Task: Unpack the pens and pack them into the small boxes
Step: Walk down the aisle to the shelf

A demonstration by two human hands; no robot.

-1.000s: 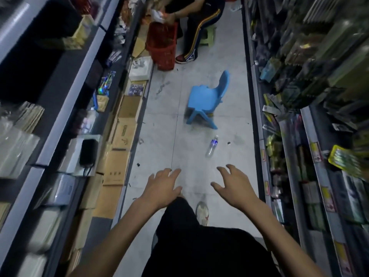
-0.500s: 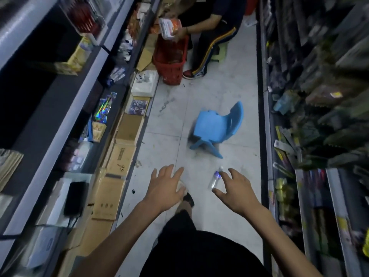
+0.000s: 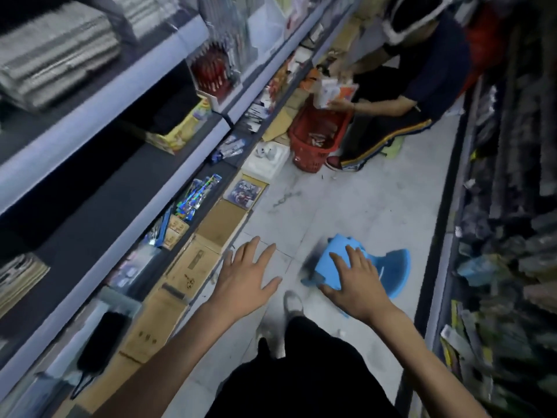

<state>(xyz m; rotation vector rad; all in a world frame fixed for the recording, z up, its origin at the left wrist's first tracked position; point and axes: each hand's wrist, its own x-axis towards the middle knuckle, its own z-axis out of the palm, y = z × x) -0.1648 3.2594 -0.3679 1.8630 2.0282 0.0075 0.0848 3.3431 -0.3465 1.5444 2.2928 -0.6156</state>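
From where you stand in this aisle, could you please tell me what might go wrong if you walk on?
1. The blue chair sits mid-aisle just ahead of your shoe. You could trip on it, and the left hand and right hand hold nothing to steady you.
2. Cardboard boxes line the left shelf base, narrowing the floor.
3. The seated person and red basket block the aisle further on.

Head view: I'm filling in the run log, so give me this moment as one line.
left hand: open, empty | right hand: open, empty | ahead: blue chair on aisle floor | packing: not begun
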